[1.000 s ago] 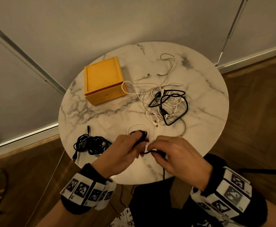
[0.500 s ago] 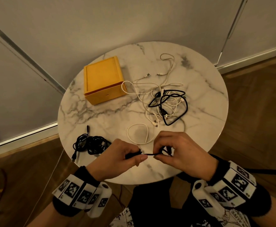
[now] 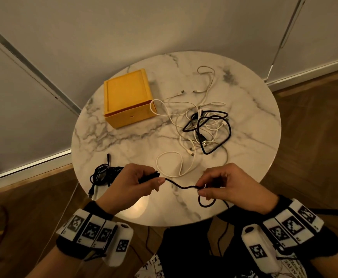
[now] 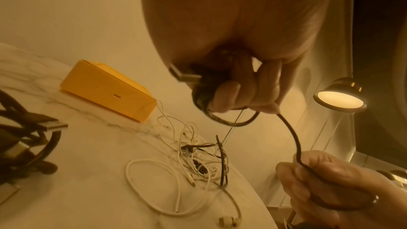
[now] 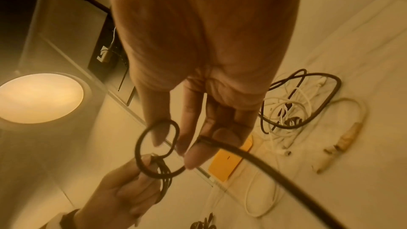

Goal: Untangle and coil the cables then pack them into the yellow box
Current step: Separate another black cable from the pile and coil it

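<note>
My left hand [image 3: 142, 182] grips a small coil of a thin black cable [image 3: 181, 186] over the table's near edge; the coil and a plug show under its fingers [image 4: 222, 98] in the left wrist view. My right hand [image 3: 216, 187] pinches the same cable [image 5: 222, 145] a short way along, and the slack trails off below the table. The closed yellow box [image 3: 127, 97] stands at the back left. A tangle of white and black cables [image 3: 206, 127] lies at the centre right.
A bundled black cable [image 3: 103, 174] lies at the round marble table's [image 3: 124, 141] front left edge. A loose white loop [image 3: 170, 163] lies just beyond my hands. Wooden floor surrounds the table, with a wall behind. A lit lamp [image 4: 339, 99] glows nearby.
My hands have drawn apart and back toward me, stretching a short length of black cable between them. The left hand keeps the coil.
</note>
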Demonstrator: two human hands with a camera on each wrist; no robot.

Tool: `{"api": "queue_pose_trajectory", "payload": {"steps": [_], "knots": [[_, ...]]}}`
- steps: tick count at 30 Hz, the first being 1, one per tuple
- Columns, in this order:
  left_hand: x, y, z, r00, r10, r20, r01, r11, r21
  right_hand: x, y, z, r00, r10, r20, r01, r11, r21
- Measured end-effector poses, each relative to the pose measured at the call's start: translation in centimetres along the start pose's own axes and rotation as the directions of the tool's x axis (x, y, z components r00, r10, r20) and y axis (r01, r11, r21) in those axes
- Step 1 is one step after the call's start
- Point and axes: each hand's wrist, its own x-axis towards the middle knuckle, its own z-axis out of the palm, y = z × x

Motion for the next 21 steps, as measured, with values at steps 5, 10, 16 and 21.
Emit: {"api": "queue_pose_trajectory", "payload": {"steps": [5,10,16,21], "knots": [[0.5,-0.5,0.2,0.987,0.005,-0.163,-0.015,0.998,-0.064,0.0,0.5,1.1,0.998,-0.034,0.055,0.02,0.97,0.244],[0.6,-0.7,0.6,0.978,-0.015,-0.21,0.002,0.998,-0.063,0.3,0.9,1.5,0.998,-0.029,0.063,0.007,0.947,0.321],[0.4,-0.5,1.1,0.992,-0.095,-0.077,0.084,0.987,-0.137,1.9,1.4,0.5,0.978,-0.009,-0.211,0.068,0.959,0.276],[-0.8,0.1,3.2,0.953,-0.136,0.27,0.251,0.856,-0.453,2.7,1.2,-0.6,0.914,-0.063,-0.402,0.137,0.978,0.157]]}}
